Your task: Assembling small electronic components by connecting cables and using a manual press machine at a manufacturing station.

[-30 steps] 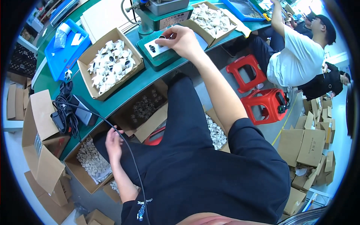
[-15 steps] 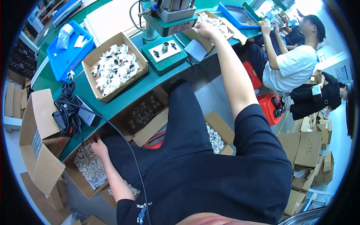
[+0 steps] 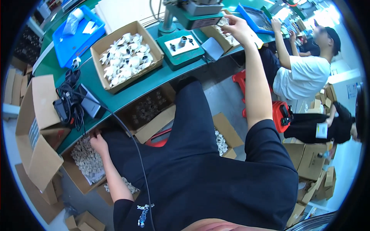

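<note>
My right hand [image 3: 239,30] is raised over a cardboard box [image 3: 230,48] to the right of the bench press. Its fingers are bent around a white plastic part [image 3: 222,21], which they partly hide. Down at the left, my left hand [image 3: 99,144] is at the edge of a floor box full of small white parts [image 3: 87,158], just below the bench. Its fingers are drawn together, and anything in them is too small to make out. The green press [image 3: 180,52] stands between the boxes, with a metal fixture [image 3: 183,41] on its white plate.
A large carton of white curved parts [image 3: 127,61] sits on the green bench [image 3: 83,79], left of the press. Beyond it lies a blue tray [image 3: 61,50]. Black cables [image 3: 69,104] and an open carton [image 3: 42,104] are at the left. A co-worker [image 3: 308,73] sits at the right.
My right hand has lifted out of the right-hand box and moved right, with a white part in its fingers. My left hand has shifted only slightly. The whole view has swung a little.
</note>
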Tool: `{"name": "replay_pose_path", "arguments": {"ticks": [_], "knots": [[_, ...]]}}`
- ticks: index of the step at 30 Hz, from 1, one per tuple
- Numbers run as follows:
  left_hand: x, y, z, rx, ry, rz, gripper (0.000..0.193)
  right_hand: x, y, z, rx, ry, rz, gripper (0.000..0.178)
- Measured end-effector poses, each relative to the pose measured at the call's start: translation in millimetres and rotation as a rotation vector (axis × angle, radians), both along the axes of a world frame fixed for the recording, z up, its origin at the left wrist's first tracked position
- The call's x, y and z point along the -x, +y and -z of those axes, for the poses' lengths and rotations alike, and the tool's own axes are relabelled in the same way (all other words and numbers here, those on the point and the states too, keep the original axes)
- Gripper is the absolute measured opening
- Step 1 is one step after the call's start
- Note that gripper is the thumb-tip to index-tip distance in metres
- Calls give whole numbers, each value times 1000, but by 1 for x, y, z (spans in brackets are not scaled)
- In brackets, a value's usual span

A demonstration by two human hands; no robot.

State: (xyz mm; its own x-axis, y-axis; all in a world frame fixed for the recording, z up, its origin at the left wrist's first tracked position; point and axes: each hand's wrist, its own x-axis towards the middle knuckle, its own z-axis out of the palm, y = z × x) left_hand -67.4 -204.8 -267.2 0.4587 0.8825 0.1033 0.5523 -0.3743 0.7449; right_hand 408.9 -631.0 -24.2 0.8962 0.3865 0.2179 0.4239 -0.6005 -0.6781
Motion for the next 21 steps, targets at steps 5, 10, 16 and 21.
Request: {"name": "replay_pose_path", "arguments": {"ticks": [5, 10, 16, 21], "knots": [[-11, -8, -8, -7, 21, -20, 32, 43, 44, 5, 192, -42, -96, 40], [-9, -7, -2, 45, -33, -10, 30, 72, 80, 39, 244, -745, -143, 34], [-3, -2, -1, 43, -50, 3, 28, 97, 81, 42, -163, -263, -149, 28], [-2, 0, 3, 63, -82, 23, 28, 100, 79, 39, -281, -334, -257, 22]]}}
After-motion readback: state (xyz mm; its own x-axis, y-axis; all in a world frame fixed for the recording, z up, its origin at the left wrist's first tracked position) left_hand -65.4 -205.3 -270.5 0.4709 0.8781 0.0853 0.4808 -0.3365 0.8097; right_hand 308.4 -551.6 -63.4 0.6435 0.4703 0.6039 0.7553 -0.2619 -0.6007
